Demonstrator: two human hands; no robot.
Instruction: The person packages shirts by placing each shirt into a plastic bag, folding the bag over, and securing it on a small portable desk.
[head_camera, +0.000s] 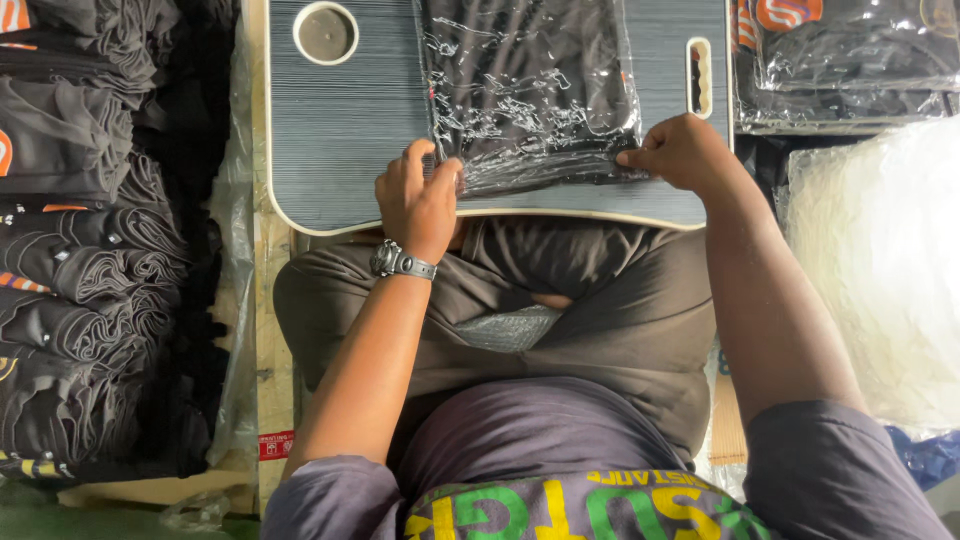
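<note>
Leftmost, folded dark shirts lie stacked in soft ridges. Centre frame, the left hand pinches the crinkly clear bag holding black cloth on a ribbed grey lap tray; the right hand pinches the bag's lower right edge.

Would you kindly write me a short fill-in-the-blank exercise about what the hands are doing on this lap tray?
1. Both hands press the near edge of a clear plastic bag holding a folded ____ garment.
2. The bag lies on a grey lap tray with a round ____ holder at its far left corner.
3. The left hand wears a ____ on its wrist.
4. The right hand is at the bag's near ____ corner.

Missing words: black; cup; watch; right
</note>
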